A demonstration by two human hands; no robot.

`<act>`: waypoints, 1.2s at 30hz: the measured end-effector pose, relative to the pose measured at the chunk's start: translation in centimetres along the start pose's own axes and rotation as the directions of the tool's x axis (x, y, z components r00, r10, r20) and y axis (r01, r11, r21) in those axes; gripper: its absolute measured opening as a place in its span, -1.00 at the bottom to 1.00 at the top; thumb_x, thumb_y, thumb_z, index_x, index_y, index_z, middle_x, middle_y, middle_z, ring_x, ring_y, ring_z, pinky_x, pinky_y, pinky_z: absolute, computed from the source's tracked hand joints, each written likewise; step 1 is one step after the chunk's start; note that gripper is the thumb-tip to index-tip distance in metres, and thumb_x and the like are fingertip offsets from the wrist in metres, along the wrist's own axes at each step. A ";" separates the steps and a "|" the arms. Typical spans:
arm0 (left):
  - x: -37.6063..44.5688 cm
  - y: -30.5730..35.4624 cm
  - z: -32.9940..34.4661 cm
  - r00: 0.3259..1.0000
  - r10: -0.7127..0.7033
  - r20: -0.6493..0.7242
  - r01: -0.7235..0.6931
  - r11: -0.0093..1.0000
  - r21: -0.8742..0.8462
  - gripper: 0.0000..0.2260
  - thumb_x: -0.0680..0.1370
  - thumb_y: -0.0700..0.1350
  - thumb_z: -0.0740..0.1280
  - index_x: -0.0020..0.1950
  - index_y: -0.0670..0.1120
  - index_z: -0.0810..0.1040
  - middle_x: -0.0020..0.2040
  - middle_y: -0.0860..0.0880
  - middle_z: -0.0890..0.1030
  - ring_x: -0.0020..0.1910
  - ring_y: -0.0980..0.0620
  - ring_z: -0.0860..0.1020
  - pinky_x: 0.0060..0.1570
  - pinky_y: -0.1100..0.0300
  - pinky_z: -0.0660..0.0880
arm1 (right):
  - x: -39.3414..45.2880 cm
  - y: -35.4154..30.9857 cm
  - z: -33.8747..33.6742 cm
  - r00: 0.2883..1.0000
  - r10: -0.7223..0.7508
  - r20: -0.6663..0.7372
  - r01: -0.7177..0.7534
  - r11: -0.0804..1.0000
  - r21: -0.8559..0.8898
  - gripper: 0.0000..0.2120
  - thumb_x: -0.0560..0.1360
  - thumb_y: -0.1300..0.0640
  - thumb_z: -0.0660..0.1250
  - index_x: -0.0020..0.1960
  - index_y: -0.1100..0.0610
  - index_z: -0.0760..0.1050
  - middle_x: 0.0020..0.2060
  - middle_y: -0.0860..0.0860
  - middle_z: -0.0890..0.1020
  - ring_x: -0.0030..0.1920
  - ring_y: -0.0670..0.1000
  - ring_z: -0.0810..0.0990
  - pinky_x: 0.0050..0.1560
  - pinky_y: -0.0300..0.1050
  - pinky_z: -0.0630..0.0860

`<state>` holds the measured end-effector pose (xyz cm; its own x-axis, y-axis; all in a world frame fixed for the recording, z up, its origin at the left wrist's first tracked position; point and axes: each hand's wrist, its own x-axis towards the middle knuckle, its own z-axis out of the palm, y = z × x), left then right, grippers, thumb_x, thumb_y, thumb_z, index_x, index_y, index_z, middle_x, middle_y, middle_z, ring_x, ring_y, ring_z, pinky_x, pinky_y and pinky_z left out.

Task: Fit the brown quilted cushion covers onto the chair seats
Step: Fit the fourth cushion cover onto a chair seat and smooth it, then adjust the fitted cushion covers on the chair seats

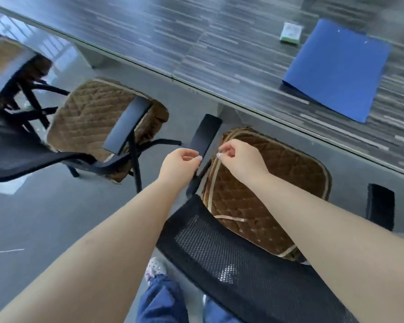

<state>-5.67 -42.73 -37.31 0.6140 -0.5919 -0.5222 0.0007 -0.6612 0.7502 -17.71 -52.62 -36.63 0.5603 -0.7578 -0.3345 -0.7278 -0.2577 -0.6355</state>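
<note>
A brown quilted cushion cover (273, 183) lies on the seat of the black mesh chair (231, 257) right below me. Its beige piping runs along the left edge, and a loose beige tie strap (229, 217) lies on the cover near the backrest. My right hand (240, 159) pinches a thin beige tie at the cover's front left corner. My left hand (180, 165) is closed beside the chair's left armrest (205, 134) and seems to hold the other end of a thin tie. A second chair on the left carries another brown quilted cover (89, 117).
A long dark striped table (219, 43) runs across the top, with a blue folder (336, 68) and a small green-white packet (290, 31) on it. A third chair with a brown cushion (7, 57) stands far left. The right armrest (380, 206) is at right. The floor is grey.
</note>
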 end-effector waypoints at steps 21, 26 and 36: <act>0.2 -7.0 -41.2 0.975 -0.003 -0.221 -0.048 0.973 -0.227 -0.89 0.56 -0.02 0.33 0.03 -0.01 0.58 -0.10 0.04 0.65 0.05 0.02 0.62 0.07 0.08 0.54 | -0.8 -34.2 17.2 0.984 -0.146 0.104 0.156 0.984 -0.088 -0.79 0.51 -0.03 0.30 0.09 0.02 0.55 -0.03 -0.05 0.62 0.02 0.02 0.57 -0.08 -0.17 0.43; 2.7 -8.4 -45.6 0.983 0.015 -0.184 -0.054 0.977 -0.204 -0.86 0.56 -0.03 0.32 0.06 -0.03 0.58 -0.04 0.03 0.65 0.04 0.05 0.62 0.09 0.10 0.54 | 1.0 -37.1 20.5 0.993 -0.073 0.092 0.081 0.993 -0.087 -0.82 0.51 -0.03 0.29 0.05 0.01 0.55 -0.04 -0.06 0.61 0.02 0.00 0.56 -0.09 -0.17 0.41; 15.7 -8.1 -53.4 0.992 0.011 -0.123 -0.024 0.994 -0.111 -0.89 0.55 -0.03 0.33 0.03 -0.01 0.58 -0.07 0.03 0.66 0.01 0.07 0.62 0.15 0.04 0.54 | 10.7 -39.8 26.6 0.996 0.070 0.049 -0.072 0.996 0.045 -0.79 0.53 -0.03 0.29 0.10 0.03 0.54 0.00 -0.04 0.61 0.02 0.01 0.56 -0.06 -0.14 0.46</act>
<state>46.11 -22.03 -29.92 0.7067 -0.5374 -0.4602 0.0733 -0.5913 0.8031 27.79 -34.56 -33.39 0.5270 -0.7436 -0.4115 -0.7475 -0.1752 -0.6408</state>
